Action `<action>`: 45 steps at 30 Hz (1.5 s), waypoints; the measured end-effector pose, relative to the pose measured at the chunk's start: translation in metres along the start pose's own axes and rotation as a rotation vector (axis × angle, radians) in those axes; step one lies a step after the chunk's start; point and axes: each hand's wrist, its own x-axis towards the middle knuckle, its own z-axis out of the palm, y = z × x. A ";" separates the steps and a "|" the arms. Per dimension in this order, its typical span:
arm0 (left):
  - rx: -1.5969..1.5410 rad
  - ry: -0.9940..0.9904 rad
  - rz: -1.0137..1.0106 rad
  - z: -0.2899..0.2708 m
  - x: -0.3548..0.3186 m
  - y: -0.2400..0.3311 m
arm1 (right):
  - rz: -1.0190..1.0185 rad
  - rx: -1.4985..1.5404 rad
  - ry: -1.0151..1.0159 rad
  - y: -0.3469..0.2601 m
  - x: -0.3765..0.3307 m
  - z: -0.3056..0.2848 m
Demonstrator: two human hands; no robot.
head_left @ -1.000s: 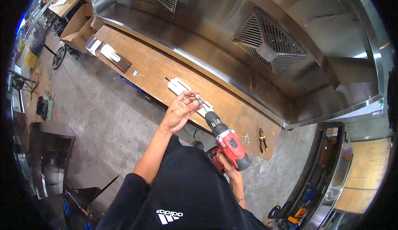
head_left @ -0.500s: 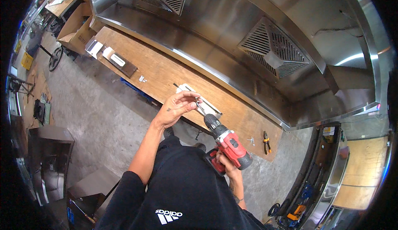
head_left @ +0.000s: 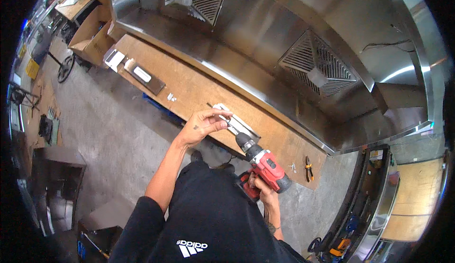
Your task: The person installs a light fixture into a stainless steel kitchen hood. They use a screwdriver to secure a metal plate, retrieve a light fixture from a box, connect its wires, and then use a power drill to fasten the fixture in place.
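My right hand (head_left: 262,188) is wrapped round the grip of a red and black cordless drill (head_left: 270,168). The drill's chuck points up and left, away from my body. At the tip of the drill bit (head_left: 234,129), thumb and fingers of my left hand (head_left: 201,126) are pinched together. Whatever sits between those fingertips is too small to make out. Just beyond them, partly hidden by the left hand and the drill, a long white piece with a dark edge (head_left: 246,127) lies on the wooden board (head_left: 189,80).
Pliers with yellow and black handles (head_left: 309,169) and small fasteners (head_left: 293,167) lie at the board's right end. More small pieces (head_left: 171,97) and a dark block with a white piece (head_left: 150,80) are farther left. A stainless steel hood (head_left: 256,45) rises behind.
The whole view has shifted slightly, so the board sits a little lower and to the right. Both hands keep their hold, with the drill bit still at the left fingertips.
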 end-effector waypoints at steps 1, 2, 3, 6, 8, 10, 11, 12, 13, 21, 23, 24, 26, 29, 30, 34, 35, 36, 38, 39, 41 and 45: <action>0.005 0.015 -0.023 -0.003 -0.006 0.002 | -0.005 -0.022 -0.027 0.006 0.001 0.000; 0.009 0.031 -0.044 -0.005 -0.015 0.004 | -0.011 -0.047 -0.055 0.012 0.001 0.000; 0.026 0.070 -0.054 -0.010 -0.028 0.003 | 0.013 -0.014 -0.077 0.010 -0.001 0.012; 0.088 0.179 -0.082 -0.021 -0.068 0.009 | 0.156 0.116 -0.176 0.047 -0.009 0.022; 0.065 0.266 -0.028 -0.013 -0.062 0.009 | 0.074 0.119 -0.210 0.036 0.010 0.013; 0.005 0.334 0.050 0.005 -0.045 0.029 | 0.084 0.200 -0.271 0.034 0.030 0.008; -0.010 0.337 0.057 0.015 -0.032 0.038 | 0.068 0.257 -0.271 0.028 0.036 0.004; -0.028 0.344 0.062 0.019 -0.022 0.043 | 0.056 0.313 -0.275 0.028 0.040 0.003; 0.001 0.324 0.038 0.024 -0.010 0.049 | 0.046 0.366 -0.283 0.026 0.046 0.001; 0.161 0.213 0.127 0.089 0.098 0.069 | -0.141 0.578 -0.250 -0.013 0.109 -0.038; 0.187 0.140 0.203 0.103 0.132 0.073 | -0.168 0.596 -0.273 -0.030 0.133 -0.057; 0.184 0.099 0.235 0.110 0.147 0.075 | -0.184 0.609 -0.289 -0.035 0.146 -0.064; 0.197 0.063 0.258 0.122 0.179 0.078 | -0.236 0.628 -0.304 -0.046 0.173 -0.080; 0.197 0.048 0.341 0.156 0.231 0.084 | -0.284 0.671 -0.333 -0.078 0.204 -0.112; 0.186 0.056 0.347 0.176 0.250 0.090 | -0.294 0.692 -0.336 -0.097 0.210 -0.127; 0.174 0.142 0.437 0.235 0.320 0.080 | -0.356 0.747 -0.382 -0.137 0.263 -0.182; 0.157 0.157 0.475 0.237 0.342 0.071 | -0.388 0.748 -0.425 -0.136 0.291 -0.191; 0.137 0.168 0.496 0.248 0.373 0.078 | -0.418 0.777 -0.447 -0.158 0.315 -0.199; 0.154 0.202 0.555 0.273 0.428 0.110 | -0.430 0.793 -0.459 -0.213 0.350 -0.210; 0.172 0.198 0.592 0.278 0.439 0.116 | -0.467 0.811 -0.489 -0.223 0.360 -0.209; 0.192 0.176 0.662 0.284 0.440 0.102 | -0.490 0.856 -0.516 -0.207 0.365 -0.210; 0.321 0.191 0.820 0.303 0.443 0.102 | -0.527 0.888 -0.576 -0.207 0.374 -0.211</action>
